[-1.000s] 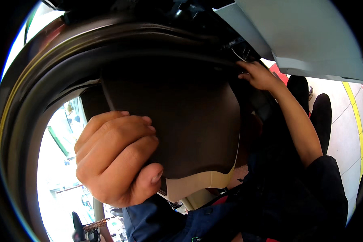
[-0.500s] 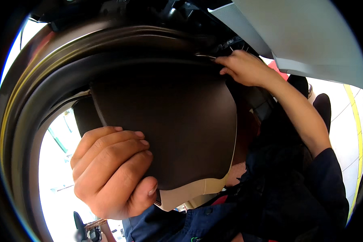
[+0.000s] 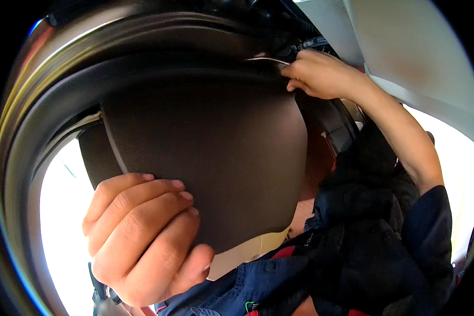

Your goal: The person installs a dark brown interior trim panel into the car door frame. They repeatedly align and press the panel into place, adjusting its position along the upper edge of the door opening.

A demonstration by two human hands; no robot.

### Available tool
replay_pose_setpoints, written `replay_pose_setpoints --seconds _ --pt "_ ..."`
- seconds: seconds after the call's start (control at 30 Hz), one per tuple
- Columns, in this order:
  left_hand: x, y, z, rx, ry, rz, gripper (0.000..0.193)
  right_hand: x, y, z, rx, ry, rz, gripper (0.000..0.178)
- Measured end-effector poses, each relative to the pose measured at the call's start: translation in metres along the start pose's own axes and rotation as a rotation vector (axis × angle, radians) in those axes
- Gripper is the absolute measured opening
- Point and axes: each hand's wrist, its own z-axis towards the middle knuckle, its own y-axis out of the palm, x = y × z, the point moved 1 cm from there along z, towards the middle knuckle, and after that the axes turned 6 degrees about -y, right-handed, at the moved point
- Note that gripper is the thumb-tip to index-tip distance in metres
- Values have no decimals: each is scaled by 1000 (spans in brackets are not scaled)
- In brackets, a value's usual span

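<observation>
Seat (image 3: 237,152) lies behind the left hand (image 3: 145,237).

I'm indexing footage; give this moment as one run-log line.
left hand: curled in front of dark brown panel, grip unclear | right hand: at end of thin pale strip, beside curved black trim

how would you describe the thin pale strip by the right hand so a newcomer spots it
Find the large dark brown panel mid-picture, then follow the black curved band above it to the right hand. Just to its left, the thin pale strip bends gently; its paleness and thinness set it apart from the black band.
</observation>
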Motion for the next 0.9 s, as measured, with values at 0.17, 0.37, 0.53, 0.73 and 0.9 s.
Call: replay_pose_setpoints --seconds 0.17,0.37,0.53,0.73,0.9 --pt "6 -2 -4 41 -11 -6 27 -16 17 0 131 41 -86 10" --pt "4 -1 -3 58 11 -33 25 -16 12 -5 176 104 48 8" --pt "15 -12 -2 24 -39 -16 21 -12 25 6 312 30 -52 29" --pt "7 4 -7 242 -14 -63 25 -35 3 2 159 79 -54 28" --pt "1 8 -12 365 67 -58 30 -48 -24 16 165 -7 -168 30"
